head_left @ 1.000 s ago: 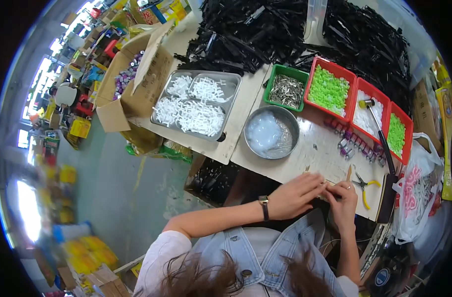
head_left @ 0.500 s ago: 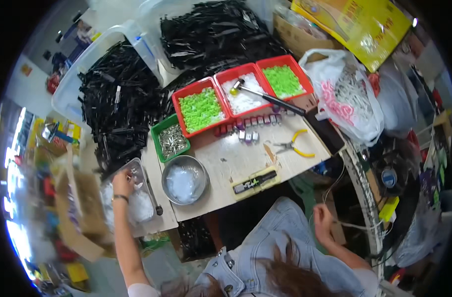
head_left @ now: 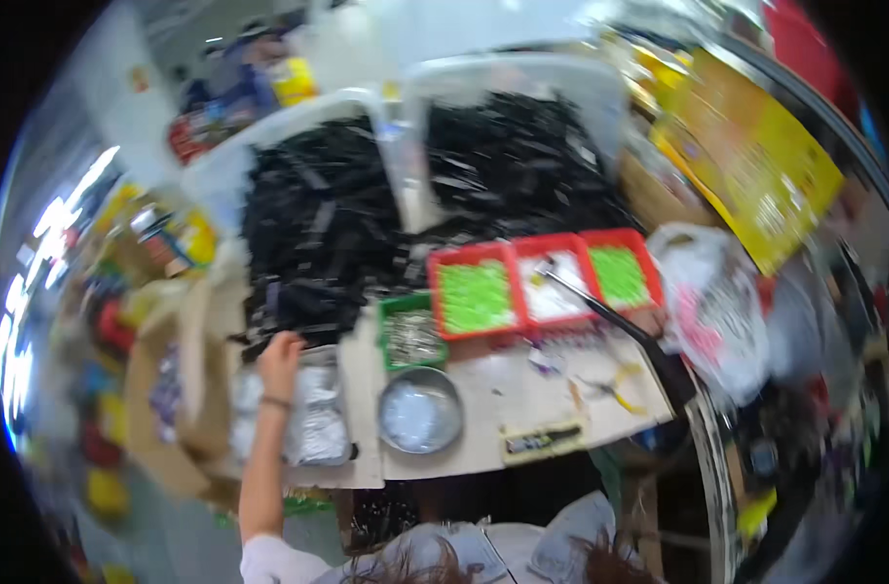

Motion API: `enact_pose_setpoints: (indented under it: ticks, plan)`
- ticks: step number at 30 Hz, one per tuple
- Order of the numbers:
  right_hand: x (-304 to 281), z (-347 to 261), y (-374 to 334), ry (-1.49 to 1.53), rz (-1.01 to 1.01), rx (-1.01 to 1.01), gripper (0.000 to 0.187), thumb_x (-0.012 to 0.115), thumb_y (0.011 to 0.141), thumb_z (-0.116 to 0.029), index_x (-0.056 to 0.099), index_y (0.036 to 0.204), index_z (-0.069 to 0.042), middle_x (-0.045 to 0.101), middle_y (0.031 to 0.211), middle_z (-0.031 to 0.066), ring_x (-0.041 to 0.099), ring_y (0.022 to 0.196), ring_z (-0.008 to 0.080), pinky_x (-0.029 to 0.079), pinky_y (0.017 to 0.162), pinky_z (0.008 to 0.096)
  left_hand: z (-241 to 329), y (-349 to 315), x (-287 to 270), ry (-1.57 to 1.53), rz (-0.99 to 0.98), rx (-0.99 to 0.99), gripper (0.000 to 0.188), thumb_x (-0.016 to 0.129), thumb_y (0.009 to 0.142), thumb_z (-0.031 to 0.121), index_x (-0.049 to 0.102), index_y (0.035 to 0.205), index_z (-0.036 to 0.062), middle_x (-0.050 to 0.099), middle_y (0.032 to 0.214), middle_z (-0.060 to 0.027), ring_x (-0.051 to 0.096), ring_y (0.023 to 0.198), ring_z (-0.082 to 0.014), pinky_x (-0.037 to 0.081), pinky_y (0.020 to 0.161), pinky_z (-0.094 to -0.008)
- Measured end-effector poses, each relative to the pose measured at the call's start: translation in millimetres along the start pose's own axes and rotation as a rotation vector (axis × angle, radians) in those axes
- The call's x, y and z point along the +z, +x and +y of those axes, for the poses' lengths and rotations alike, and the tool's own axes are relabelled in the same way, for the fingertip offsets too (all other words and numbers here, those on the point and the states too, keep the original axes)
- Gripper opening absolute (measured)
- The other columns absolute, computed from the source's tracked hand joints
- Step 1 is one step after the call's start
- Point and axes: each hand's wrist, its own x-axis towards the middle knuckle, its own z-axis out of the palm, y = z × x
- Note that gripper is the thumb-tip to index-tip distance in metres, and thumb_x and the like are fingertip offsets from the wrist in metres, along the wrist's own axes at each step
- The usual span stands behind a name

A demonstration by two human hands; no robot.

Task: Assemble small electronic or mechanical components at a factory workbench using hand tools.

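Note:
My left hand [head_left: 281,362] is at the front edge of a heap of black flat strips [head_left: 318,243], its arm reaching in from the lower left. Its fingers look closed, and blur hides whatever may be between them. Just below the hand lies a shallow clear tray [head_left: 320,428] of whitish translucent pieces. Right of the tray stands a round metal bowl [head_left: 420,414] with clear pieces inside. A green bin [head_left: 412,336] of small silvery metal parts sits behind the bowl. My right hand is out of sight.
Red bins [head_left: 472,292] hold green and white bits, with a small hammer [head_left: 600,307] across them. Yellow-handled pliers [head_left: 620,394] and a dark tool on a yellowish block [head_left: 542,441] lie on the table. A cardboard box [head_left: 172,409] stands left, a white plastic bag [head_left: 712,311] right.
The view has swung, shifting the table right and down. My left hand has moved from inside the clear tray to the edge of the black strips. My right hand has left the view.

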Motion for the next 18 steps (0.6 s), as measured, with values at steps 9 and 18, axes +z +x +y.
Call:
enact_pose_setpoints:
  ticks: [9,18]
  plan:
    - [-8,12,-21,-0.137,-0.13,0.018,0.024,0.062,0.087,-0.024,0.069,0.091,-0.001,0.068,0.084,0.0171,0.066,0.074,0.0256,0.051,0.065,0.0359,31,16,-55,-0.808,-0.268,-0.503,0.026,0.048,0.102,0.031,0.06,0.111,0.0096,0.044,0.067,0.0062,0.038,0.051,-0.0042,0.028,0.041,-0.0196]
    - [-77,-269,-92,-1.016,-0.235,-0.776,0.022,0.067,0.074,-0.024,0.072,0.076,-0.003,0.066,0.065,0.018,0.067,0.063,0.0315,0.053,0.061,0.0413,73,-52,-78,-0.868,-0.215,-0.42,0.042,0.058,0.094,0.012,0.052,0.132,-0.0027,0.059,0.084,0.0021,0.045,0.061,-0.0003,0.039,0.054,-0.016]
